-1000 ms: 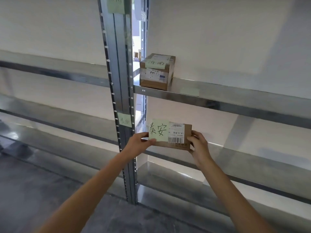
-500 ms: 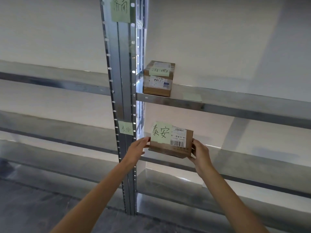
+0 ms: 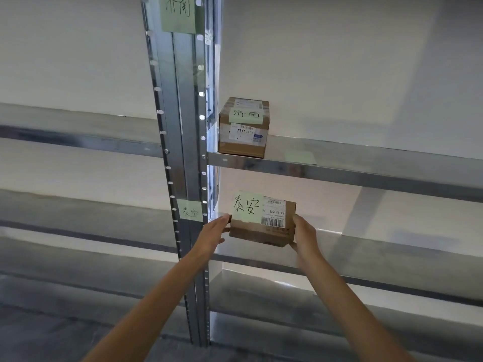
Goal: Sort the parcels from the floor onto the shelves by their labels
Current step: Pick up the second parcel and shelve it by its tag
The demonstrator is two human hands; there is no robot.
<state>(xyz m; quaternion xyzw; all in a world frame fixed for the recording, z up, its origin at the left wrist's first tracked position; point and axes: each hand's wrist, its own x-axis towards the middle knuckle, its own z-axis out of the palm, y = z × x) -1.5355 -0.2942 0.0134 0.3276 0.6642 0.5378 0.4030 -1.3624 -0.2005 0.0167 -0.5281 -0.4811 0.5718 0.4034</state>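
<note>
- The step in hand is the placing. The parcel, with a green note reading 泰安 on its face, hangs between both hands over the left end of the middle shelf, just beside the upright post. Whether its base already touches the metal cannot be told.
- The post label at this level bears the same characters, so this looks like the right shelf.
- The left grip presses flat, straight fingers against the parcel's left end. The right grip curls round its right end.
- The next move likely calls for setting the parcel flat, nudging it back from the lip, then letting go with both hands.
- Against the frame a second ago, the parcel lies deeper over the shelf with its top now showing, and the left thumb has come off the front face.
- Another parcel, marked 济南, stands on the upper shelf.
</note>
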